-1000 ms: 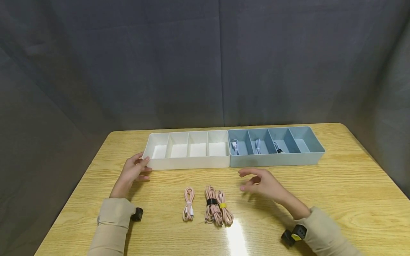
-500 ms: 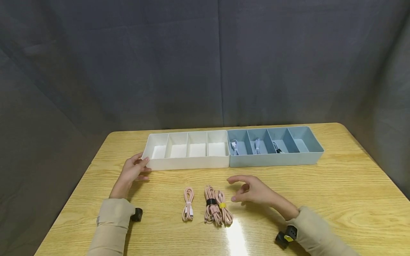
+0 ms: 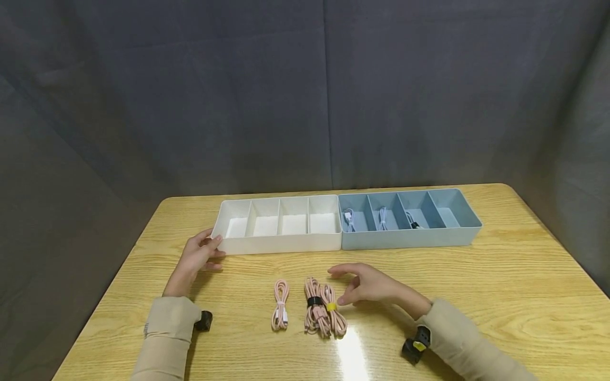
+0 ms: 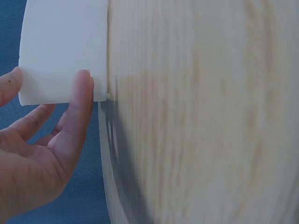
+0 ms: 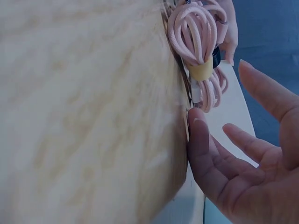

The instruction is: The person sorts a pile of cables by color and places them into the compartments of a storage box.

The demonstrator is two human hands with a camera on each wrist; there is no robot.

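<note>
My left hand point(image 3: 194, 259) holds the front left corner of a white divided organizer box point(image 3: 276, 244). In the left wrist view, digits of the left hand point(image 4: 51, 149) lie against the end of the white box point(image 4: 63, 51). Beside the bundled pink cables, my right hand point(image 3: 374, 284) has thumb and fingers spread. The nearest pink cable with a yellow tie point(image 3: 337, 318) lies against a pink cable with a black tie point(image 3: 312, 288). In the right wrist view, a fingertip of the right hand point(image 5: 252, 168) is close to the yellow-tied cable point(image 5: 189, 35); contact cannot be made out.
Another pink cable with a white tie point(image 3: 281, 291) lies to the left. A blue divided box point(image 3: 410, 239) adjoins the white one; some compartments hold cables, such as a pale blue cable point(image 3: 383, 218). A dark curtain point(image 3: 329, 106) hangs behind the wooden table point(image 3: 257, 349).
My right hand has moved left and slightly toward me, arriving beside the pink cable with the yellow tie. The left hand has stayed at the white box's corner.
</note>
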